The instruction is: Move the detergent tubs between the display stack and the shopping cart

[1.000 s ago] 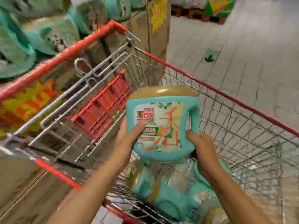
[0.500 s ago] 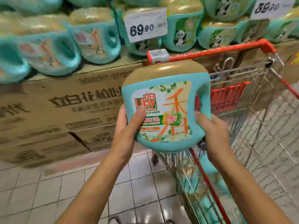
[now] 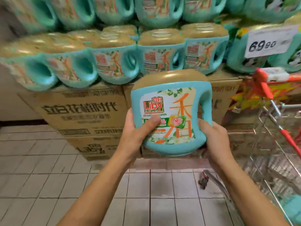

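Detergent tub [image 3: 169, 111], gripped by left hand [image 3: 135, 136] and right hand [image 3: 215, 137], hides their fingers.

A supermarket aisle. Rows of identical teal detergent tubs [image 3: 161, 57] are stacked in a bulk display on printed cardboard cartons [image 3: 78, 110]. A price card [image 3: 268, 43] reading 69.90 hangs at the far right. A red-handled wire shopping cart [image 3: 276, 144] stands on the right, on a pale tiled floor [image 3: 48, 176].

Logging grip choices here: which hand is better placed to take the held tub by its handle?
Right, probably. The right hand grips the tub just below its handle; the left hand holds the opposite side.
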Action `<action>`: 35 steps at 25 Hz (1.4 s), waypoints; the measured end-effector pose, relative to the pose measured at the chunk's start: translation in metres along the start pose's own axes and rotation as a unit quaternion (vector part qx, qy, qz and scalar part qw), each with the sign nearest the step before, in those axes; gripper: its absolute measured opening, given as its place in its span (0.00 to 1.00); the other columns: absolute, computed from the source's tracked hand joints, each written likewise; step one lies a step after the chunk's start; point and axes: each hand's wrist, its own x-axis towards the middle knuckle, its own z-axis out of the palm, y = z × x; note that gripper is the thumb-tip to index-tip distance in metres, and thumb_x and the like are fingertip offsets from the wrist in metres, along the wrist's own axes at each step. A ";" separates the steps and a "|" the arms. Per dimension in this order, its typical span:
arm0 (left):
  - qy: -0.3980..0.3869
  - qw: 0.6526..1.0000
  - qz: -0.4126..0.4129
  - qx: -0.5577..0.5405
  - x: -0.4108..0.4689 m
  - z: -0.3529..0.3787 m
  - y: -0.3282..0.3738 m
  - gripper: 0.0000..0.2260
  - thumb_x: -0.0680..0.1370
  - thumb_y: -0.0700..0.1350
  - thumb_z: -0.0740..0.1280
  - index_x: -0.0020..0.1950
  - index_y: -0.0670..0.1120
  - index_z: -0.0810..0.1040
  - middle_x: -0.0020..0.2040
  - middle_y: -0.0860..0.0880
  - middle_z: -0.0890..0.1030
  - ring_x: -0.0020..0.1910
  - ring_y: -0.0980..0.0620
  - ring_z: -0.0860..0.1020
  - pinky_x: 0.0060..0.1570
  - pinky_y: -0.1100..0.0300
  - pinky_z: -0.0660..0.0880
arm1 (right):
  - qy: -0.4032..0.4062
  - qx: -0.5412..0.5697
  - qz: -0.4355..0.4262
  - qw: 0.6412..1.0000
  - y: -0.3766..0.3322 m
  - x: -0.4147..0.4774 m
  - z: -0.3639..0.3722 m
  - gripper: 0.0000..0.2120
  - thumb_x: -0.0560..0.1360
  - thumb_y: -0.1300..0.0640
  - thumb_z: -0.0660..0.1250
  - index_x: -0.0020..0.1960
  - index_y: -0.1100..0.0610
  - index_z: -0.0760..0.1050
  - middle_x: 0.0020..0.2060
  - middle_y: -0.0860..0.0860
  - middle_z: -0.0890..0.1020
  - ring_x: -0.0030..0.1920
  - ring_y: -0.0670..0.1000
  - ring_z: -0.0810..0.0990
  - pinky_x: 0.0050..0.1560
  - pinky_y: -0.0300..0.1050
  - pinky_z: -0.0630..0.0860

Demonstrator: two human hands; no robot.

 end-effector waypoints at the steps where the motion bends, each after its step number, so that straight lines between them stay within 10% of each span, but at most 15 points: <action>1: 0.002 1.000 0.007 0.015 0.008 -0.016 0.012 0.45 0.57 0.54 0.81 0.68 0.41 0.67 0.59 0.41 0.82 0.56 0.41 0.81 0.52 0.47 0.80 | -0.001 -0.002 -0.003 1.000 -0.003 0.004 0.021 0.23 0.66 0.51 0.67 0.46 0.72 0.74 0.34 0.57 0.79 0.33 0.51 0.76 0.34 0.44 0.70; 5: 0.000 0.999 0.039 0.021 0.042 -0.057 0.052 0.55 0.48 0.61 0.83 0.69 0.43 0.68 0.57 0.43 0.83 0.53 0.43 0.83 0.48 0.50 0.81 | -0.007 -0.032 -0.042 0.999 -0.025 0.025 0.081 0.17 0.72 0.53 0.68 0.44 0.70 0.76 0.28 0.52 0.78 0.25 0.46 0.74 0.22 0.36 0.67; 13: -0.001 0.984 0.165 0.069 0.142 -0.106 0.129 0.37 0.61 0.60 0.78 0.65 0.47 0.74 0.57 0.47 0.84 0.54 0.47 0.83 0.48 0.54 0.81 | -0.070 -0.051 -0.137 0.987 -0.087 0.109 0.177 0.14 0.74 0.53 0.65 0.42 0.65 0.77 0.30 0.53 0.78 0.28 0.49 0.75 0.22 0.39 0.69; 19: 0.019 0.957 0.213 0.194 0.227 -0.127 0.208 0.34 0.52 0.70 0.76 0.54 0.60 0.78 0.50 0.60 0.85 0.50 0.59 0.83 0.41 0.64 0.79 | -0.084 -0.060 -0.197 0.975 -0.155 0.188 0.233 0.11 0.75 0.52 0.64 0.37 0.57 0.74 0.25 0.48 0.76 0.23 0.46 0.74 0.21 0.36 0.68; 27: 0.021 0.962 0.208 0.177 0.321 -0.142 0.236 0.30 0.54 0.58 0.82 0.53 0.55 0.78 0.48 0.55 0.86 0.49 0.55 0.84 0.42 0.56 0.81 | -0.056 -0.193 -0.247 0.948 -0.194 0.260 0.277 0.14 0.78 0.44 0.61 0.55 0.53 0.73 0.48 0.50 0.81 0.50 0.53 0.80 0.54 0.55 0.77; 35: -0.027 0.967 0.168 0.188 0.373 -0.165 0.225 0.43 0.54 0.57 0.79 0.68 0.50 0.73 0.57 0.52 0.83 0.58 0.51 0.80 0.51 0.54 0.80 | -0.122 -0.229 -0.238 0.936 -0.176 0.270 0.285 0.23 0.58 0.47 0.82 0.49 0.44 0.76 0.44 0.40 0.84 0.46 0.41 0.82 0.47 0.39 0.79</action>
